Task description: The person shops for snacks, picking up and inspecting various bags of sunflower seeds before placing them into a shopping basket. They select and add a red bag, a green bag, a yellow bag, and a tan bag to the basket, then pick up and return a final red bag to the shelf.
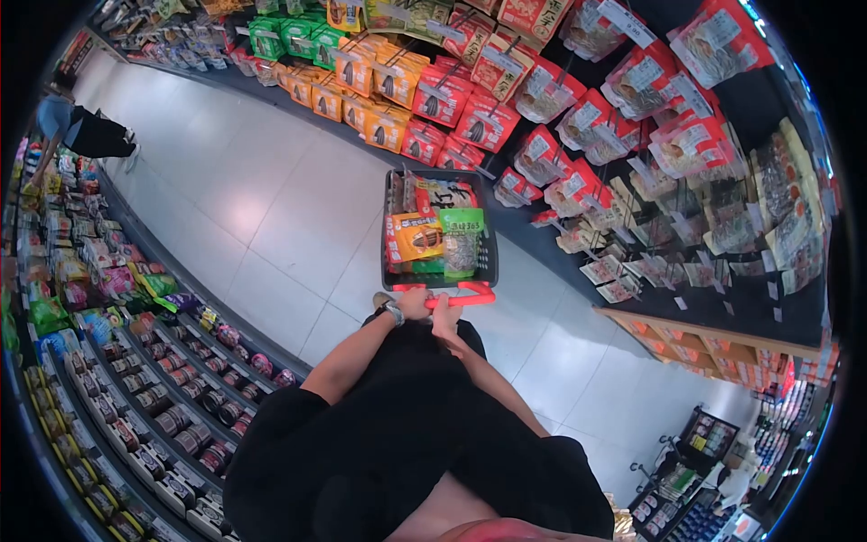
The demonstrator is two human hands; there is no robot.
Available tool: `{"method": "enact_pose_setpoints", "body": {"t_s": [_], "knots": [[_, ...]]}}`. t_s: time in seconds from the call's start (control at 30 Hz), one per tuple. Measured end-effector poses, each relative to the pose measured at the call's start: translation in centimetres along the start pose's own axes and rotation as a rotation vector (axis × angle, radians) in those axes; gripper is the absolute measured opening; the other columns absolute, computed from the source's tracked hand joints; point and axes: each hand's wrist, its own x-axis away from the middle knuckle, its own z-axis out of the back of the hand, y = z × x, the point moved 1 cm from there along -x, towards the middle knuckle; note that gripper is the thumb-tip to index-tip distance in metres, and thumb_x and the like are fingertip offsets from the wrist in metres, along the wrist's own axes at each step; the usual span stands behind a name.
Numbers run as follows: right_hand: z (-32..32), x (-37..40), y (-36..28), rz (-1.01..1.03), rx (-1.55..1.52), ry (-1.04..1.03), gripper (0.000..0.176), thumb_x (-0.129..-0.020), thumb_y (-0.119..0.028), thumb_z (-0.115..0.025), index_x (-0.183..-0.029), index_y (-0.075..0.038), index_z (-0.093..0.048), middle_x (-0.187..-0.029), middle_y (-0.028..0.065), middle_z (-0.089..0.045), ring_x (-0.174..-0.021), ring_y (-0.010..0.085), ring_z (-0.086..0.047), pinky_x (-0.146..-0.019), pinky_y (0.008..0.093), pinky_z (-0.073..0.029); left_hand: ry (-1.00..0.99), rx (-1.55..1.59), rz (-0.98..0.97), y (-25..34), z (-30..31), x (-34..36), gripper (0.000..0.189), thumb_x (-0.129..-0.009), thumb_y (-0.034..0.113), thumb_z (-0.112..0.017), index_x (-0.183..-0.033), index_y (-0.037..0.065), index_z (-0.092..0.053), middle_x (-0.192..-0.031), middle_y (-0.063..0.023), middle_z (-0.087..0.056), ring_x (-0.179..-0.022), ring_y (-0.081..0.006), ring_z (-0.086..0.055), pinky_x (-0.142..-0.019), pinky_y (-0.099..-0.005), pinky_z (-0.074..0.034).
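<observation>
A black shopping basket (490, 251) hangs in front of me by its red handle (477, 296). My left hand (414, 303), with a watch (394, 313) at the wrist, is wrapped around the handle's left part. Close beside it, my right hand (446, 316) also grips the handle. On top of the basket's contents lie an orange snack bag (415, 238) and a green-topped clear pouch (461, 248). Under them a red package (442, 193) with large black characters shows in part. Other packs below are mostly hidden.
Racks of orange bags (397, 77) and red-and-clear pouches (637, 81) line the right side. Shelves of jars (172, 418) curve along the left. A person (86, 131) stands at the far left. Grey tiled floor (280, 194) runs between. Crates (707, 434) stand at lower right.
</observation>
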Motion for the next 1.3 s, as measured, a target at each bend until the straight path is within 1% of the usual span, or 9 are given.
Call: {"method": "enact_pose_setpoints", "body": {"t_s": [0.2,0.33,0.4,0.47,0.77,0.93,0.97,1.23,1.3], "knots": [[-0.6,-1.0,-2.2,-0.003,0.208,-0.090,0.030,-0.095,-0.014,-0.063,-0.115,0.006,-0.053,-0.089,0.0189,-0.074,-0.082,0.0294,-0.074,-0.077,0.0447,-0.057,0.161,0.073,0.058,1.0,0.7,-0.2,0.026,-0.081,0.021,-0.076,-0.097,0.000,-0.073,-0.097,-0.0265,-0.075,-0.096,-0.0448,-0.072,-0.084,-0.0500,-0.057],[-0.9,-3.0,-1.8,0.130,0.188,-0.028,0.021,-0.094,-0.012,-0.065,-0.098,0.008,-0.064,-0.077,0.0134,-0.069,-0.067,0.0235,-0.068,-0.067,0.0418,-0.056,0.266,0.071,0.099,1.8,-0.7,-0.8,0.027,-0.082,0.022,-0.076,-0.097,0.000,-0.072,-0.097,-0.0271,-0.074,-0.095,-0.0453,-0.072,-0.083,-0.0512,-0.057],[-2.1,-5.5,-3.6,0.204,0.006,-0.057,0.030,-0.094,-0.015,-0.064,-0.113,0.006,-0.054,-0.089,0.0191,-0.072,-0.084,0.0321,-0.073,-0.081,0.0452,-0.056,0.325,0.082,0.128,2.7,0.5,-3.5,0.028,-0.082,0.023,-0.076,-0.099,0.000,-0.072,-0.096,-0.0276,-0.074,-0.095,-0.0461,-0.072,-0.083,-0.0517,-0.057],[-1.4,-7.4,-3.6,0.215,0.103,-0.113,0.029,-0.094,-0.013,-0.063,-0.113,0.006,-0.052,-0.086,0.0178,-0.070,-0.083,0.0324,-0.071,-0.081,0.0459,-0.055,0.337,0.079,0.149,4.1,0.5,-4.1,0.031,-0.082,0.023,-0.077,-0.101,-0.001,-0.071,-0.097,-0.0279,-0.074,-0.095,-0.0466,-0.072,-0.083,-0.0520,-0.057],[-6.8,-11.5,-11.6,0.258,0.120,-0.263,0.025,-0.095,-0.006,-0.059,-0.116,0.006,-0.051,-0.078,0.0144,-0.067,-0.066,0.0248,-0.070,-0.062,0.0398,-0.056,0.414,0.131,0.170,3.4,4.6,-10.3,0.039,-0.086,0.029,-0.074,-0.110,-0.002,-0.070,-0.101,-0.0303,-0.074,-0.100,-0.0469,-0.072,-0.085,-0.0508,-0.057],[-13.3,-15.2,-11.9,0.173,0.158,-0.255,0.026,-0.093,-0.008,-0.062,-0.115,0.005,-0.054,-0.077,0.0155,-0.069,-0.064,0.0288,-0.071,-0.063,0.0428,-0.057,0.395,0.283,0.083,0.2,9.2,-13.6,0.043,-0.086,0.027,-0.076,-0.117,-0.002,-0.068,-0.102,-0.0239,-0.076,-0.100,-0.0383,-0.075,-0.088,-0.0453,-0.057],[-14.8,-16.4,-10.3,0.172,0.156,-0.259,0.026,-0.093,-0.008,-0.062,-0.115,0.005,-0.054,-0.077,0.0155,-0.069,-0.064,0.0288,-0.071,-0.063,0.0428,-0.057,0.390,0.320,0.062,-1.8,9.4,-14.4,0.041,-0.085,0.023,-0.078,-0.117,-0.001,-0.067,-0.104,-0.0196,-0.077,-0.100,-0.0306,-0.075,-0.090,-0.0417,-0.056],[-27.2,-17.1,-12.8,0.406,0.394,-0.149,0.018,-0.092,-0.013,-0.063,-0.104,0.001,-0.061,-0.072,0.0151,-0.070,-0.064,0.0311,-0.072,-0.062,0.0460,-0.055,0.310,0.509,-0.109,-9.6,18.9,-17.6,0.042,-0.086,0.016,-0.076,-0.123,0.001,-0.062,-0.110,-0.0148,-0.075,-0.106,-0.0249,-0.071,-0.093,-0.0397,-0.053],[-30.6,-15.6,-13.9,0.339,0.388,-0.159,0.018,-0.093,-0.015,-0.063,-0.103,0.000,-0.061,-0.071,0.0140,-0.070,-0.062,0.0292,-0.071,-0.061,0.0454,-0.054,0.235,0.416,-0.055,-9.4,23.6,-15.7,0.046,-0.089,0.021,-0.069,-0.129,0.004,-0.055,-0.118,-0.0263,-0.071,-0.114,-0.0445,-0.067,-0.093,-0.0482,-0.053]]}}
